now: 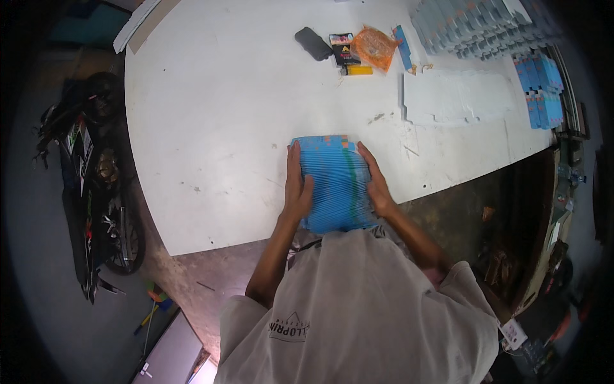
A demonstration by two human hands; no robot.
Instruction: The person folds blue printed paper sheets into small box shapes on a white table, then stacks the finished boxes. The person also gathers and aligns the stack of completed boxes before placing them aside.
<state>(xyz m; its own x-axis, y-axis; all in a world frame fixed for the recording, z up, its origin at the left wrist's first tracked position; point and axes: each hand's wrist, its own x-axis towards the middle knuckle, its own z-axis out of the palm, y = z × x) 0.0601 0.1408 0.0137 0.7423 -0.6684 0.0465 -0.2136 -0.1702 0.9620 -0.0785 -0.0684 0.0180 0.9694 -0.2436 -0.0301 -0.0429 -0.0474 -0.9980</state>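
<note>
A thick stack of flat blue cards or folded cartons (336, 182), edged with orange and green, stands on the white table (217, 115) near its front edge. My left hand (297, 185) presses flat against the stack's left side, thumb over its top. My right hand (376, 180) presses against the right side. Both hands squeeze the stack between them.
At the far side lie a dark grey case (313, 43), a black packet (343, 47), a yellow lighter (358, 70) and an orange bag (375, 47). White sheets (457, 97) and more blue stacks (486, 25) fill the right. A motorcycle (96, 179) stands left of the table.
</note>
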